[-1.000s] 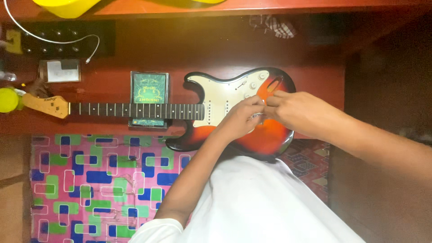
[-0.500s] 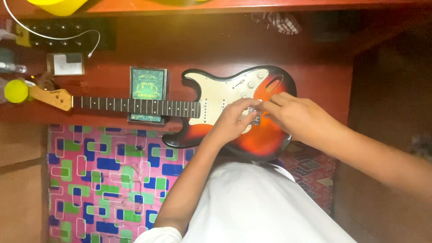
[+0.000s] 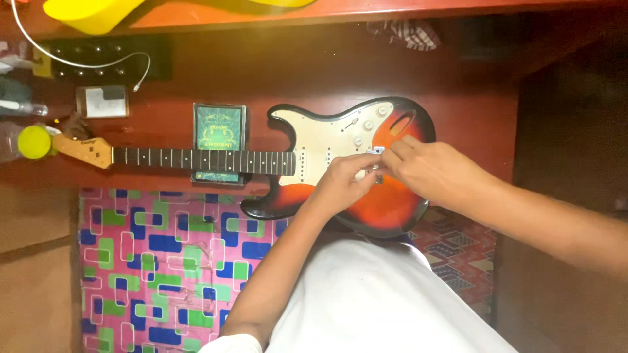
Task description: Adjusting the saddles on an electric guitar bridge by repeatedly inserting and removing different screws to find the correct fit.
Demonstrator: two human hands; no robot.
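Observation:
A sunburst electric guitar (image 3: 392, 209) with a cream pickguard (image 3: 324, 140) lies flat on a red wooden bench (image 3: 294, 72), neck (image 3: 203, 159) pointing left. My left hand (image 3: 343, 180) and my right hand (image 3: 428, 170) meet over the body near the bridge. Both pinch a small silver part (image 3: 375, 151) between their fingertips. The bridge area under the hands is hidden.
A green box (image 3: 220, 127) props the neck. A yellow ball (image 3: 34, 142) sits by the headstock. A black power strip (image 3: 98, 55) with a white cable, a small card (image 3: 103, 101) and a yellow guitar body (image 3: 91, 13) lie further back. A patterned mat (image 3: 170, 261) covers the floor.
The view has shifted slightly, so the guitar sits a little lower and to the right in the frame. Both hands stay together at the bridge, fingers adjusting slightly.

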